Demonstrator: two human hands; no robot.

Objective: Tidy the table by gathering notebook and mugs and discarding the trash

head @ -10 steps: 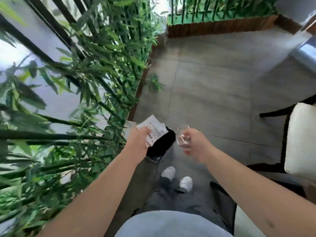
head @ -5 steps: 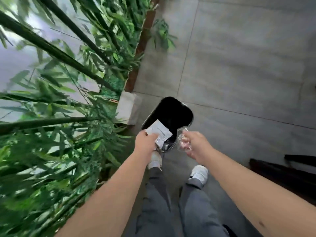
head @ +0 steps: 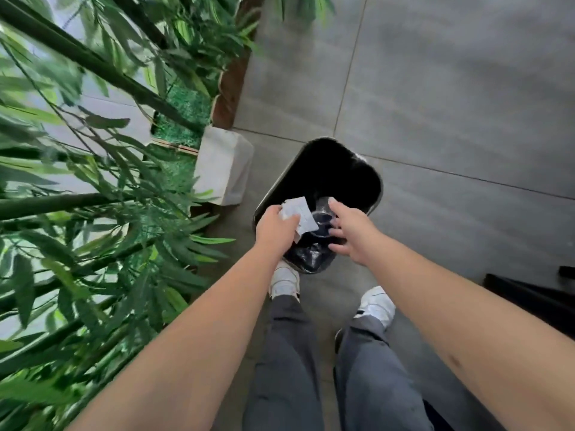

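Both hands were over the open black bin [head: 317, 178] at frame centre. Left hand [head: 275, 227] was closed on a white paper slip [head: 299, 213], pinched between thumb and fingers, the slip lying above the bin's mouth. Right hand [head: 351, 233] had its fingers spread and loose around a clear plastic cup [head: 322, 220]; the cup touched the fingertips, but whether it was gripped could not be told. Slip and cup were just beside each other, the slip's corner overlapping the cup rim. A black liner [head: 308, 256] showed inside the bin's lower edge. White shoes [head: 284, 283] stood just below the bin on grey floor tiles [head: 451, 104]. Bamboo foliage [head: 93, 181] filled the left of the frame, with a white block [head: 222, 164] between it and the bin.
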